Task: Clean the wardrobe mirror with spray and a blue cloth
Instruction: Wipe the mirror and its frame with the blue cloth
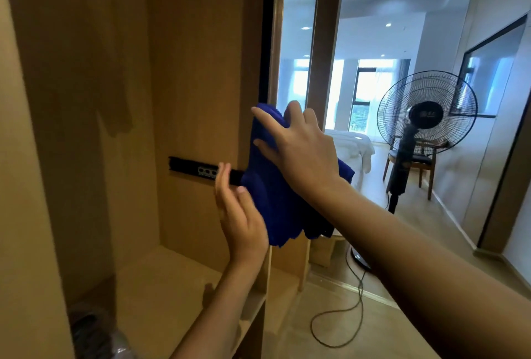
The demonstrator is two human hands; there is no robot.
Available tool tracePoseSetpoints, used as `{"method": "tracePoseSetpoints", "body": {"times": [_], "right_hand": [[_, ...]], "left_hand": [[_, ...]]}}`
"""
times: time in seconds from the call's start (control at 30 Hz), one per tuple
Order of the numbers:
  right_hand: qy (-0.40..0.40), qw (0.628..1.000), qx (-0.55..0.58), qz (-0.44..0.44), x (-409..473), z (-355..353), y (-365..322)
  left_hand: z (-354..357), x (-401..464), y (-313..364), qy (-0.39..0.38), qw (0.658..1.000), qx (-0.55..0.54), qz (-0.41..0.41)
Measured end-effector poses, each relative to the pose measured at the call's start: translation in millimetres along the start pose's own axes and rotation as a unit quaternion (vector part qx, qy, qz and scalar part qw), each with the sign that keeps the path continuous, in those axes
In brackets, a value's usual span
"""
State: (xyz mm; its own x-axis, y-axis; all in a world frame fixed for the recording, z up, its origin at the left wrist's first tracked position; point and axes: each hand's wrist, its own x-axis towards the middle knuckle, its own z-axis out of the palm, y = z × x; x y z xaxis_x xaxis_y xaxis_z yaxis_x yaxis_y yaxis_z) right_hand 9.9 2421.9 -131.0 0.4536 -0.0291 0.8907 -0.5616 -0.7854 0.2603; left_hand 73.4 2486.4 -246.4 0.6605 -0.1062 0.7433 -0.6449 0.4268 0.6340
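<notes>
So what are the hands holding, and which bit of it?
The right hand presses spread fingers on the upper part of the blue cloth. The left hand touches the cloth's left edge, fingers straight; whether either hand actually grips it cannot be told.

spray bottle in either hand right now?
No. The right hand presses the blue cloth with spread fingers, and the left hand is open beside the cloth, holding nothing.
</notes>
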Motion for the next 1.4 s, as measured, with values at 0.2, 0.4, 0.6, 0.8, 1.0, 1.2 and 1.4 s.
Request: {"method": "tracePoseSetpoints", "body": {"times": [0.2, 0.4, 0.6, 0.8, 1.0, 1.2, 1.4], "right_hand": [[-0.014, 0.998, 0.015, -0.062, 20, -8, 10], [0.005, 0.995, -0.012, -0.099, 60, -15, 22], [0.045, 0.979, -0.095, -0.175, 79, -8, 27], [0.052, 0.975, -0.123, -0.18, 87, -8, 40], [0.085, 0.972, -0.119, -0.183, 84, -1, 39], [0.08, 0.975, -0.102, -0.183, 62, 11, 38], [0.066, 0.978, -0.091, -0.177, 66, 6, 39]], "left_hand": [[22, 12, -11, -0.132, 0.969, 0.148, 0.15], [29, 16, -20, -0.104, 0.963, 0.149, 0.198], [28, 20, -16, -0.099, 0.963, 0.167, 0.188], [35, 46, -4, -0.105, 0.939, 0.234, 0.228], [38, 42, -13, -0.084, 0.935, 0.247, 0.239], [33, 17, -30, -0.076, 0.931, 0.266, 0.24], [31, 35, -22, -0.088, 0.904, 0.304, 0.286]]}}
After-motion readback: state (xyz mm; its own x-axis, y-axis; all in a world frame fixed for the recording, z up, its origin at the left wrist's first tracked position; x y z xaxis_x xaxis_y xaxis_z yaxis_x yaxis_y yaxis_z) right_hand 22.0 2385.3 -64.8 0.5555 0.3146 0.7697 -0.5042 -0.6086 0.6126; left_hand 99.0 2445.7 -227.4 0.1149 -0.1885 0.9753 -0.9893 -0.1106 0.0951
